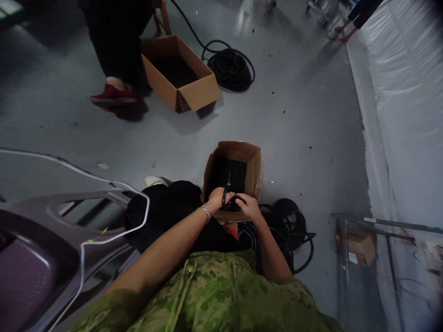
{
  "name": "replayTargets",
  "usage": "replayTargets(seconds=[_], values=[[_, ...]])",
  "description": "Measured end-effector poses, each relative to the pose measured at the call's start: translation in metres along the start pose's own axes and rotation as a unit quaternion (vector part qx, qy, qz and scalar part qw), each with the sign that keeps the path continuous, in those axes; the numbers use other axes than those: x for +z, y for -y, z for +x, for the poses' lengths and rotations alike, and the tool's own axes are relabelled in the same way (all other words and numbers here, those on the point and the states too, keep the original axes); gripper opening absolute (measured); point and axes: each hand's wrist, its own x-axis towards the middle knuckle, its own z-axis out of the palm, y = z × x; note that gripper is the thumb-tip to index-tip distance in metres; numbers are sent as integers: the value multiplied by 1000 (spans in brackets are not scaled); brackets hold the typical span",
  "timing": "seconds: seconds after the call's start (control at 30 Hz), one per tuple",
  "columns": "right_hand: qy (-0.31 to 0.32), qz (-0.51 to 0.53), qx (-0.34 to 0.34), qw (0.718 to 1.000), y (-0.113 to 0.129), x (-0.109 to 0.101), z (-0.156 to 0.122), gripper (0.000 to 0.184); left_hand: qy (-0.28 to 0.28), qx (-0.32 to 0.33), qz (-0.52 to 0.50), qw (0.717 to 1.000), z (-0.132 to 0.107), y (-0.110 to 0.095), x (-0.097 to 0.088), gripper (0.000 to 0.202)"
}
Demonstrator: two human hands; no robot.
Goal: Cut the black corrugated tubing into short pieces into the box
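Over the near end of an open cardboard box, my left hand is closed on black-handled scissors, their blades pointing away from me into the box. Close beside it, my right hand has its fingers curled in a pinch around a piece of black hose, mostly hidden by the fingers. Small black pieces cover the bottom of the box. Coiled black hose lies on the floor to the right of my right forearm.
Ahead stands a bigger cardboard box with dark contents, beside another coil of black hose. A person's red shoe is near it. A purple chair and white cable are at left, a metal-framed rack at right.
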Motion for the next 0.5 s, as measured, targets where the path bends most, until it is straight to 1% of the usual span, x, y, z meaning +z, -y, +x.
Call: replayTargets(seconds=[0.13, 0.23, 0.33, 0.5], values=[[-8, -20, 19, 1000, -12, -7, -5, 29, -37, -18, -22, 999, 3, 1, 0, 39], [-12, -20, 26, 999, -15, -9, -8, 29, -36, -20, -18, 999, 3, 0, -2, 41], [-17, -16, 30, 999, -14, -6, -7, 30, -36, -9, -2, 999, 2, -1, -3, 41], [-1, -20, 27, 999, -12, -1, -2, 31, -31, 1, 26, 999, 0, -3, -5, 39]])
